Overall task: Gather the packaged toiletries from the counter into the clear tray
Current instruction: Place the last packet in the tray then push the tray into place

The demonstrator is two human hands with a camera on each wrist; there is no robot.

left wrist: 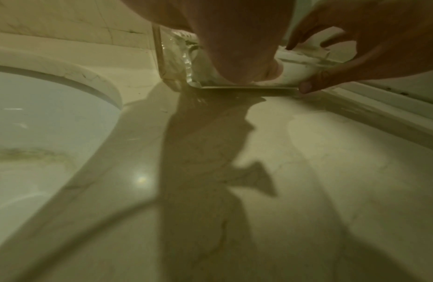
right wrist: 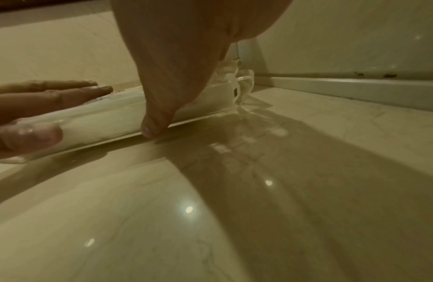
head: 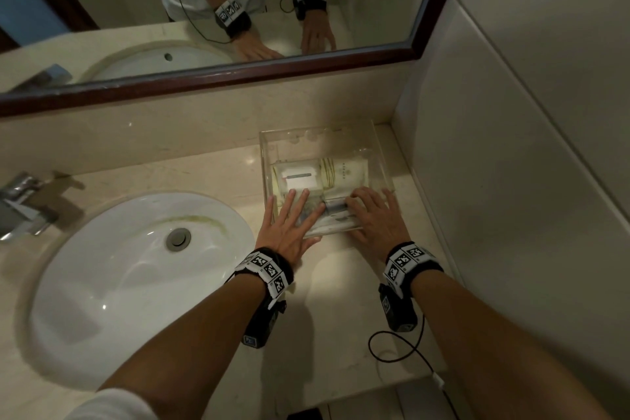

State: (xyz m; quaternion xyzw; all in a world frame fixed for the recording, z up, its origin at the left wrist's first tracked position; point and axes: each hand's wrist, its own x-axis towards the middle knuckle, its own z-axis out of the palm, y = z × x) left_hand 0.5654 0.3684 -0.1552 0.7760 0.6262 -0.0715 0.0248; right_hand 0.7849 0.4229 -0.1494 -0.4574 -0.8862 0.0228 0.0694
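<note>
Both hands lie flat-fingered on packets in the clear tray (head: 381, 160): left hand (head: 289, 225), right hand (head: 375, 218). Only the right wrist view shows the thumb (right wrist: 150, 129) touching the tray's near wall; bare surface (head: 337, 286) lies nearer.

The head camera looks steeply down from above onto the counter (head: 341, 283), taking in the sink (head: 136, 266) at left and the clear tray (head: 269, 160) in the counter's far right corner. Each wrist camera sits low, close to the counter, facing forward at the tray's near wall (left wrist: 246, 87) (right wrist: 109, 118), which all three views share.
</note>
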